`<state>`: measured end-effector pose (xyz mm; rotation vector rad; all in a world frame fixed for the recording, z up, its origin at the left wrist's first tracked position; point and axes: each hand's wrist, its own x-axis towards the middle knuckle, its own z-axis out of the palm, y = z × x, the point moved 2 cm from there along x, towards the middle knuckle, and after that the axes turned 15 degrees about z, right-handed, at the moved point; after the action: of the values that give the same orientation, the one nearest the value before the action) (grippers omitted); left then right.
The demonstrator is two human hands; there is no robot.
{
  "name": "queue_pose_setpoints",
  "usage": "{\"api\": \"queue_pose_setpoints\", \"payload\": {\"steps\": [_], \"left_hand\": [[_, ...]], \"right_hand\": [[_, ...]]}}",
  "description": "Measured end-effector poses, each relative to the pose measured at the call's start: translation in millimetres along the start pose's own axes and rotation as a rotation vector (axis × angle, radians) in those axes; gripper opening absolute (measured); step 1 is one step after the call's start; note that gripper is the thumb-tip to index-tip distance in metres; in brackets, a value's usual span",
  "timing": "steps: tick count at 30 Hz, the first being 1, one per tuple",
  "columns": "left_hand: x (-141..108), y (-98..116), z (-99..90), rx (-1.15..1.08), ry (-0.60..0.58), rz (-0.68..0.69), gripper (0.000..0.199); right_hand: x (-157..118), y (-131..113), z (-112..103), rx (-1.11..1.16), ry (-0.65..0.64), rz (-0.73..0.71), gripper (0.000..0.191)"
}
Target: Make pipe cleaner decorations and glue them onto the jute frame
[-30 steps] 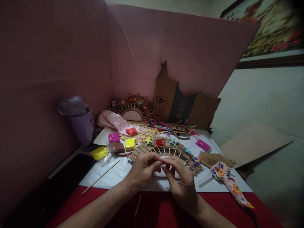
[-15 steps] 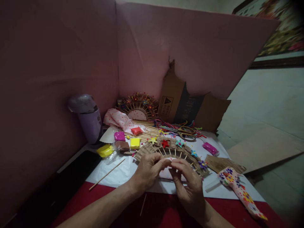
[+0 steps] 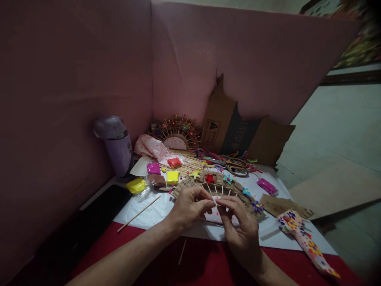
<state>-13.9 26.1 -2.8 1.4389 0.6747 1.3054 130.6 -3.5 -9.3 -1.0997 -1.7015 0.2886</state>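
My left hand and my right hand meet in front of a half-round woven twine craft. Thumb and forefinger of each are closed in a pinch, the tips almost touching. Whatever lies between them is too small to make out. Bright star flowers, among them a red clay flower and a purple clay flower, sit along the craft's arc. Thin sticks radiate from its inner rim, and the hands partly hide its pink dotted centre.
Clay packets, including a yellow clay block, lie at left by a phone-like black slab and purple bottle. Behind are scissors, bamboo sticks, a second fan-shaped craft and torn cardboard. A flowered piece lies at right.
The view has shifted slightly, so everything sits a little to the right. My fingertips have drawn slightly apart, and more of the pink centre shows between my hands.
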Motion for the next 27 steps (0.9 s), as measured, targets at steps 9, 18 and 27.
{"api": "queue_pose_setpoints", "payload": {"steps": [9, 18, 27], "left_hand": [[14, 14, -27.7, -0.047, 0.252, 0.211, 0.031], [32, 37, -90.1, 0.500, 0.654, 0.382, 0.018], [40, 19, -131.0, 0.938, 0.561, 0.160, 0.028]], "right_hand": [[1, 0, -2, 0.006, 0.023, 0.007, 0.023], [-1, 5, 0, 0.003, 0.021, 0.024, 0.019], [-1, 3, -1, -0.021, -0.010, -0.011, 0.019]]}}
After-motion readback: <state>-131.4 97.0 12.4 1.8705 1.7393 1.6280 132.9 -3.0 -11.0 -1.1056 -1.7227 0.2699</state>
